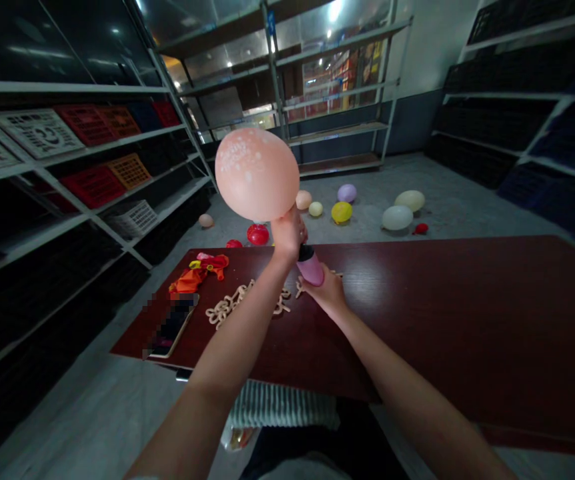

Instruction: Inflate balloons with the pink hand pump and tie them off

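Note:
A large peach balloon with a pale printed pattern stands inflated above the table. My left hand is closed around its neck, right at the black top of a pink hand balloon pump. Lower down, my right hand grips the pump's pink body, which leans up to the left. My fingers hide the join between balloon and pump. Beige loops and links lie on the dark red table beneath my left forearm. Limp orange, red and yellow balloons are heaped at the table's left side.
A phone lies near the left edge of the table. Beyond it, several inflated balloons rest on the floor, among them a yellow one and a white one. Shelves with plastic crates line the left; metal racks stand behind.

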A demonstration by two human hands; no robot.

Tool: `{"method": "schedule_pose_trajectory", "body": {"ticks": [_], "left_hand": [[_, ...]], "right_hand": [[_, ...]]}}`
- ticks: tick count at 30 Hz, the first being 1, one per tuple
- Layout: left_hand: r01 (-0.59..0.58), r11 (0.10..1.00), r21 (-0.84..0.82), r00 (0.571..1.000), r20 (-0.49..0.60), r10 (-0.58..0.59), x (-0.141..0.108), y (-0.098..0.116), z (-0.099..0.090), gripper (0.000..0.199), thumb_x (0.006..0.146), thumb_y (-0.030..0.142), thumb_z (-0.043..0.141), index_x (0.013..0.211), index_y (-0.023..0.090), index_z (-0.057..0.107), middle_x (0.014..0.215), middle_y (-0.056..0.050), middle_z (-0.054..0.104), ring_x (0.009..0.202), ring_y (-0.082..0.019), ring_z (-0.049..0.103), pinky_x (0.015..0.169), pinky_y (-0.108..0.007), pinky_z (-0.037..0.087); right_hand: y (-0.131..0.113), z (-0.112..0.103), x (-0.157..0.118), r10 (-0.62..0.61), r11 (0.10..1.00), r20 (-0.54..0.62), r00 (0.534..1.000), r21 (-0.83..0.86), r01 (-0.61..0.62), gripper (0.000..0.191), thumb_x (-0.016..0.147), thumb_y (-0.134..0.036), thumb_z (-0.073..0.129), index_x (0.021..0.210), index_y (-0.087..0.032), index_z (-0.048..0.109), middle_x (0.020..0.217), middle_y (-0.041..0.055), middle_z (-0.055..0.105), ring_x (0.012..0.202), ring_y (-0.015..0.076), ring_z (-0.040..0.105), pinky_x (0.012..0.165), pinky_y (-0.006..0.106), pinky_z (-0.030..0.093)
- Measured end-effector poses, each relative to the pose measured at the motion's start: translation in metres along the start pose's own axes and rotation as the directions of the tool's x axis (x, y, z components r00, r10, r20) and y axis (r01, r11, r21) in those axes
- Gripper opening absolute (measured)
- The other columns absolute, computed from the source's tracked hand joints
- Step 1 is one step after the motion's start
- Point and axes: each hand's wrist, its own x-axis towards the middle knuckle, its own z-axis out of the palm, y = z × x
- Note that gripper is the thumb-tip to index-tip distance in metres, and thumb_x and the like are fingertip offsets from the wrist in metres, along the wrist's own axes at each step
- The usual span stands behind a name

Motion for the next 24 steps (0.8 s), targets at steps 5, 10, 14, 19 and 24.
{"method": "schedule_pose_trajectory", "body": {"ticks": [5,10,14,19,24], "left_hand": [[0.004,0.986,-0.168,0.995,-0.093,-0.02,-0.012,0.021,-0.031,0.055,0.099,0.043,0.054,0.056,0.021,0.026,0.039,0.005,0.021,0.031,-0.008,0.022,0.043,-0.03,0.012],[-0.011,0.948,-0.318,0.97,-0.232,-0.067,-0.027,0.024,-0.073,0.059,0.099,0.047,0.054,0.055,0.02,0.024,0.04,0.004,0.02,0.032,-0.008,0.021,0.047,-0.031,0.011],[-0.059,0.93,-0.362,0.949,-0.31,-0.06,-0.036,0.03,-0.106,0.06,0.1,0.048,0.051,0.055,0.02,0.023,0.042,0.004,0.019,0.034,-0.008,0.02,0.048,-0.031,0.013],[-0.122,0.906,-0.405,0.912,-0.405,-0.059,-0.033,0.046,-0.154,0.059,0.1,0.045,0.051,0.056,0.019,0.022,0.043,0.005,0.021,0.036,-0.007,0.02,0.047,-0.028,0.016],[-0.14,0.889,-0.436,0.873,-0.478,-0.097,-0.026,0.064,-0.207,0.054,0.104,0.032,0.04,0.056,0.018,0.019,0.041,0.006,0.018,0.034,-0.007,0.018,0.043,-0.025,0.018]], "right_hand": [[-0.012,-0.013,-0.005,-0.08,0.991,0.005,0.997,-0.103,0.08,0.037,0.079,-0.052,0.064,0.102,-0.023,0.063,0.083,0.0065,0.073,0.076,0.0249,0.069,0.066,0.031,0.047],[-0.023,-0.017,-0.017,-0.224,0.933,0.023,0.974,-0.285,0.221,0.032,0.085,-0.055,0.057,0.101,-0.029,0.064,0.09,0.0073,0.075,0.08,0.0245,0.071,0.066,0.031,0.049],[-0.024,-0.012,-0.022,-0.308,0.88,0.059,0.95,-0.363,0.308,0.033,0.085,-0.049,0.06,0.109,-0.026,0.064,0.095,0.0095,0.075,0.087,0.025,0.071,0.073,0.031,0.049],[-0.022,-0.007,-0.022,-0.384,0.801,0.133,0.914,-0.443,0.402,0.032,0.086,-0.044,0.059,0.109,-0.023,0.065,0.093,0.0109,0.073,0.087,0.0249,0.068,0.075,0.031,0.046],[-0.031,-0.01,-0.024,-0.446,0.714,0.215,0.869,-0.5,0.49,0.032,0.087,-0.041,0.058,0.107,-0.018,0.066,0.092,0.0115,0.072,0.084,0.0247,0.065,0.072,0.031,0.039]]}}
